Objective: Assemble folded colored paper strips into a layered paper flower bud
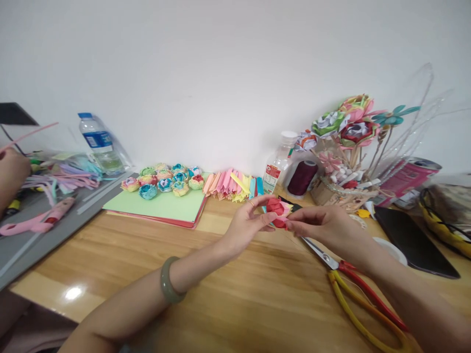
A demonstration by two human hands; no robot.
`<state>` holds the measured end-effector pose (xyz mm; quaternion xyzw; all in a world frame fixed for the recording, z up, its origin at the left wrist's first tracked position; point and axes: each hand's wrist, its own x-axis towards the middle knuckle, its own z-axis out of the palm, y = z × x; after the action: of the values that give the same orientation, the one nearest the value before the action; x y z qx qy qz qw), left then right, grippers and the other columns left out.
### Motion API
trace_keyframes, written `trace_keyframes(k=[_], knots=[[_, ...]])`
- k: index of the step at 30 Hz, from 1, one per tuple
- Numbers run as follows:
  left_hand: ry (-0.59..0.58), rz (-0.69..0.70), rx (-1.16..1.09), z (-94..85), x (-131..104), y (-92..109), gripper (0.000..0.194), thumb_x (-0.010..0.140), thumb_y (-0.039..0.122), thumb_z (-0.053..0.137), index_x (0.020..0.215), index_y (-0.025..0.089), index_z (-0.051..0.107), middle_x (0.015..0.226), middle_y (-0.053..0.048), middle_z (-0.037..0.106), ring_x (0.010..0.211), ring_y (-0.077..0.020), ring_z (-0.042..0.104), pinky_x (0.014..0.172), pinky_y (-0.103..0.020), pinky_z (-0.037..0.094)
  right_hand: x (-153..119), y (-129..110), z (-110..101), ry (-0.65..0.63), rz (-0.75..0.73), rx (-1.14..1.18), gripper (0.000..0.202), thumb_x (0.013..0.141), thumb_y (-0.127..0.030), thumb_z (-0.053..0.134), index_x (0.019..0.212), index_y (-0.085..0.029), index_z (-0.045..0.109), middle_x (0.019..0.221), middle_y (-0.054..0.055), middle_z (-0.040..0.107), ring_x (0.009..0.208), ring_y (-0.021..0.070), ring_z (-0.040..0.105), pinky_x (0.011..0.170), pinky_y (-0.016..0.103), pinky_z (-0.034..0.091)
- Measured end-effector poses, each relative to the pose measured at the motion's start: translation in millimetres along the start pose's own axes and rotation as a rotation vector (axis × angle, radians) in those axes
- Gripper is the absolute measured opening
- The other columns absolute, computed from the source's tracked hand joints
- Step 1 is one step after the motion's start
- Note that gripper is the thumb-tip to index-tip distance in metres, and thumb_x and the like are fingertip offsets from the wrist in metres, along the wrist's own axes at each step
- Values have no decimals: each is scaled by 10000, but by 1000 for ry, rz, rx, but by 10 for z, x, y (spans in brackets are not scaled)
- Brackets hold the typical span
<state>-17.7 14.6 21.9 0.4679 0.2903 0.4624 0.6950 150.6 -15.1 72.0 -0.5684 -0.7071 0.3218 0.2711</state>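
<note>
A small red, pink and yellow paper flower (278, 211) is held up between my two hands over the wooden table. My left hand (253, 220) grips its left side between thumb and fingers. From the right, my right hand (322, 223) pinches the flower's edge with thumb and forefinger. Beneath my right hand and forearm lie scissors (333, 264) with red and yellow handles, blades pointing away. Behind the hands are folded paper strips (231, 184) in orange, pink, yellow and blue.
Several finished paper flowers (165, 185) sit on green paper sheets (158, 208). At the back stand a glue bottle (277, 164), a thread spool (302, 178) and a flower basket (342, 189). A phone (414, 240) lies right. Another person's hand (13, 171) works at left near a pink glue gun (40, 220).
</note>
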Motion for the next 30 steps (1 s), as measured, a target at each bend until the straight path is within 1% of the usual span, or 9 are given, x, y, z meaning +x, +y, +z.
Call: trace_keyframes(k=[2,6,12,15,19,22,24,27,30], knots=[[0,-11,-12,4,-7,6,404,662,275,708,1041,193,596,1074,-62,601,825,-143,599,615,-217,502,-8,-25,7,17,8,-47,285,734,-428,580,678,-177,704,545,2,617,491,127,514,463,240,361],[10,-36,-63,12,-15,18,369,662,275,709,1008,195,608,1109,-59,579,879,-151,589,616,-209,510,-11,-28,40,83,-24,-111,259,762,-369,532,709,-177,697,595,13,651,532,148,552,485,249,386],[36,-54,-102,25,-15,48,376,649,262,719,1002,178,616,1103,-67,584,836,-141,604,584,-196,506,-38,3,78,169,-181,-219,204,772,-240,490,741,-177,682,697,26,700,608,160,603,565,265,445],[46,-67,-112,28,-17,64,381,649,262,722,1002,169,613,1081,-69,600,806,-137,617,575,-191,503,-54,-21,53,154,-237,-200,204,781,-218,485,775,-182,685,742,24,711,649,157,620,590,256,462],[54,-90,-129,23,-15,70,377,655,261,720,1000,159,608,1041,-71,626,704,-98,619,566,-183,501,-48,-36,12,107,-219,-124,217,804,-268,498,851,-182,692,818,33,726,694,165,640,610,257,481],[47,-110,-140,20,-12,62,400,642,260,731,1008,158,605,1034,-75,634,675,-96,625,545,-177,496,-33,-23,12,106,-224,-149,208,805,-285,511,825,-185,692,774,27,724,651,159,632,589,259,475],[44,-115,-140,20,-10,51,413,629,263,742,1006,159,608,1026,-75,637,665,-100,630,541,-181,494,-31,-17,27,138,-252,-200,197,803,-259,505,794,-183,687,730,23,714,624,151,621,572,255,465],[30,-110,-142,18,-9,34,409,632,278,742,1001,158,614,1026,-80,642,682,-107,635,561,-189,499,-42,-15,59,216,-341,-298,183,780,-185,489,749,-171,668,671,21,685,581,132,595,542,240,446],[7,-111,-147,15,-11,28,405,654,297,727,1016,158,609,1037,-89,645,710,-112,637,583,-194,501,-63,-6,88,284,-451,-389,180,768,-152,474,743,-164,652,634,17,653,551,116,570,523,226,435]])
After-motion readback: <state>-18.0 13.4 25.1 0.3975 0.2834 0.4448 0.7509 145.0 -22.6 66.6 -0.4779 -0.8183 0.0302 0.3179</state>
